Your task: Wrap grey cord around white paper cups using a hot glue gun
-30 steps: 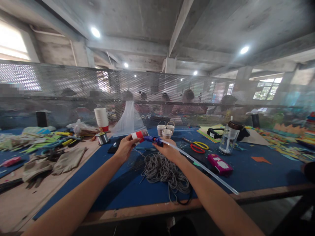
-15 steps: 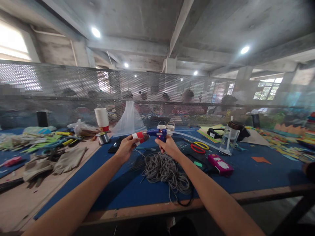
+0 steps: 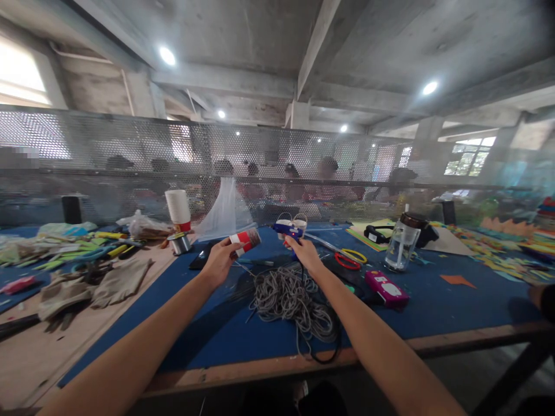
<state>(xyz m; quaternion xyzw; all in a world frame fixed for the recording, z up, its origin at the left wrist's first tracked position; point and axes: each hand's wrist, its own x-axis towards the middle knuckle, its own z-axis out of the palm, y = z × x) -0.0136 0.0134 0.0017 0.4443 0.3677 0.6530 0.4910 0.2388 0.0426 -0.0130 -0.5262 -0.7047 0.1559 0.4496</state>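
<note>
My left hand (image 3: 219,260) is wrapped round a small red-and-white paper cup (image 3: 245,240), tilted on its side above the blue table (image 3: 433,306). A blue hot-glue gun (image 3: 287,231) is gripped in my right hand (image 3: 306,252), with its nozzle pointing left; a clear glue stick (image 3: 323,244) pokes out behind it to the right. The gun's tip is a short way right of the cup and apart from it. A tangled pile of grey cord (image 3: 288,300) lies on the table under both hands.
Small white cups (image 3: 289,223) stand just behind the gun. Red and yellow scissors (image 3: 349,257), a pink box (image 3: 385,289) and a clear jug (image 3: 401,245) lie to the right. A paper-cup stack (image 3: 178,209), gloves and clutter fill the left. A mesh screen (image 3: 108,150) separates other people.
My right hand has drawn the glue gun away from the cup, up and to the right. The glue stick swung round behind it. The cup has tilted a little further right.
</note>
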